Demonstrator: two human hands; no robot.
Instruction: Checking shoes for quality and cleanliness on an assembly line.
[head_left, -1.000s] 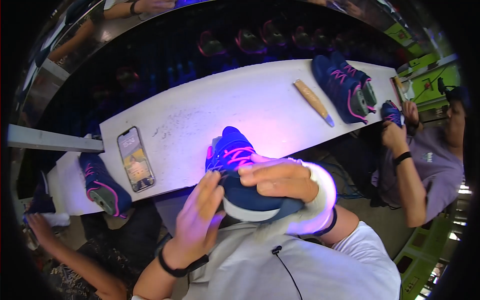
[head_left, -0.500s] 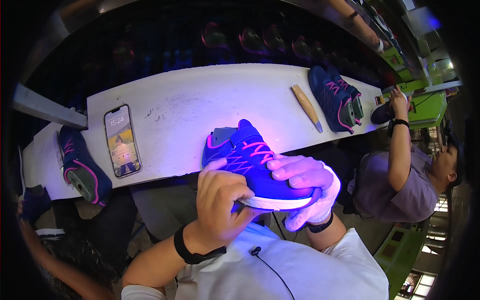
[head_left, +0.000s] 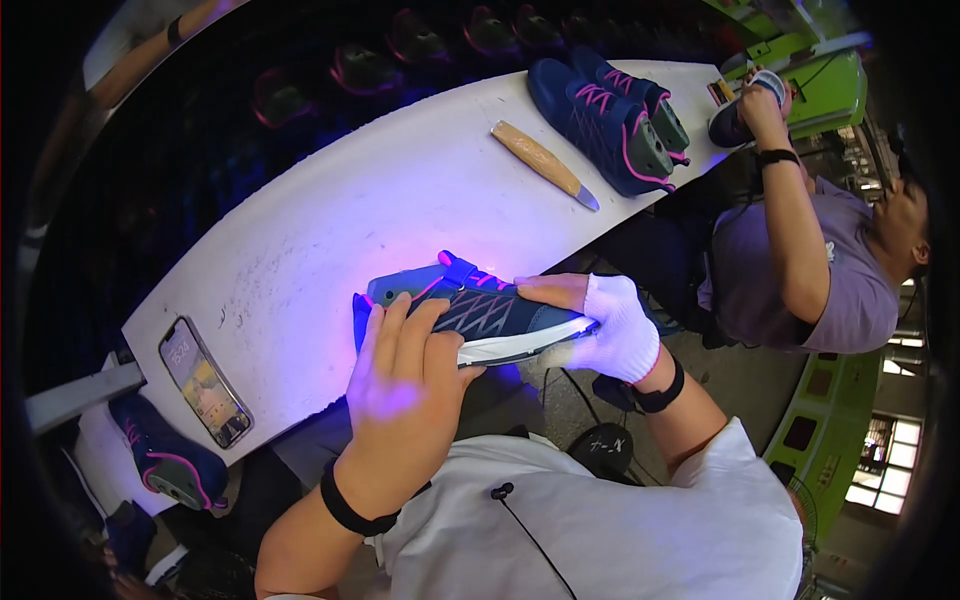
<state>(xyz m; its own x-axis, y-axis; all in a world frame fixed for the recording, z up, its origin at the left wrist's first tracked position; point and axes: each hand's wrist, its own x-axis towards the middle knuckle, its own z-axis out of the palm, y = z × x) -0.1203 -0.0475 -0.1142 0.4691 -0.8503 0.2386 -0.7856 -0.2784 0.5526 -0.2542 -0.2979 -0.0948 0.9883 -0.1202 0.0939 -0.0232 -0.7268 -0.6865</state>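
I hold a navy sports shoe (head_left: 490,310) with pink laces and a white sole at the near edge of the white table (head_left: 330,220). It lies on its side, heel toward the left. My left hand (head_left: 405,375), bare with a black wristband, grips the heel and the sole. At the toe end, my right hand (head_left: 600,320) in a white fingerless glove clasps the shoe. Violet light falls on the shoe and on my left hand.
A smartphone (head_left: 205,380) lies at the table's left end, with another navy shoe (head_left: 165,465) below it. A wooden-handled knife (head_left: 545,165) and a pair of navy shoes (head_left: 610,105) lie at the right end. A seated person (head_left: 810,250) on the right holds a shoe.
The shoe has turned from toe-down in front of me to lying sideways on the table edge. My left hand moved onto its heel and my right hand went to the toe.
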